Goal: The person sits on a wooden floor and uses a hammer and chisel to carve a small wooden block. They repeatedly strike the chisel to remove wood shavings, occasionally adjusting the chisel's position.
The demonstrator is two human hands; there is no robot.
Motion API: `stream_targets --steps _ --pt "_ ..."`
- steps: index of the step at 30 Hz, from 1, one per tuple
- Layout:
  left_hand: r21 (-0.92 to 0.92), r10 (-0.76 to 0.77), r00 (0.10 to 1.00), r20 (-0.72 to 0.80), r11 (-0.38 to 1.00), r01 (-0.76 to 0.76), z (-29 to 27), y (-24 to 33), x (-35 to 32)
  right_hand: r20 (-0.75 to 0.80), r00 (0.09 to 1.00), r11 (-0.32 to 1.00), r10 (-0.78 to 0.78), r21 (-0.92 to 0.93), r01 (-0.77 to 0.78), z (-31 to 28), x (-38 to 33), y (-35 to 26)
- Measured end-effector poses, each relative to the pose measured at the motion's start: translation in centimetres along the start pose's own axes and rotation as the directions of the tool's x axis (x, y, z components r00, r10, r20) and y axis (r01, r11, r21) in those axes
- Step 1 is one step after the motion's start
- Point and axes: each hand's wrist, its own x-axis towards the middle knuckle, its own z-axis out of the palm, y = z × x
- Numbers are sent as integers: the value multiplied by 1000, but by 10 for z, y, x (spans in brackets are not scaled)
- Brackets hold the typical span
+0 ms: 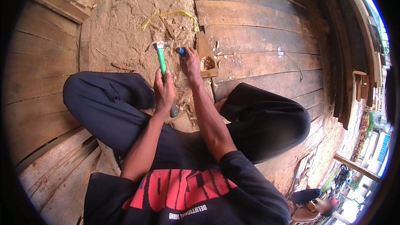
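Observation:
My left hand is wrapped round the handle of a claw hammer with a green shaft and a dark grip end. Its metal head points away from me, just left of my other hand. My right hand is closed on a blue-handled chisel; the handle's end sticks out on the left, and the blade is hidden. Touching or close by that hand lies a tapered wooden block, narrow at its far end. Wood chips fill a hollow cut near its wide end.
A yellow strip lies on ground covered in sawdust. Wooden planks spread to the right, with scattered chips beside the block. More boards stand at the left. My bent legs flank the work. Another person sits at the lower right.

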Motion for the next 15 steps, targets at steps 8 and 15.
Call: stream_targets --steps 8,15 --pt "-47 -13 1000 12 999 13 0 1 -2 20 998 998 62 27 -63 -1 -1 4" --pt "59 103 994 -36 993 -100 -5 -12 3 56 997 999 50 14 -51 -2 -2 2"
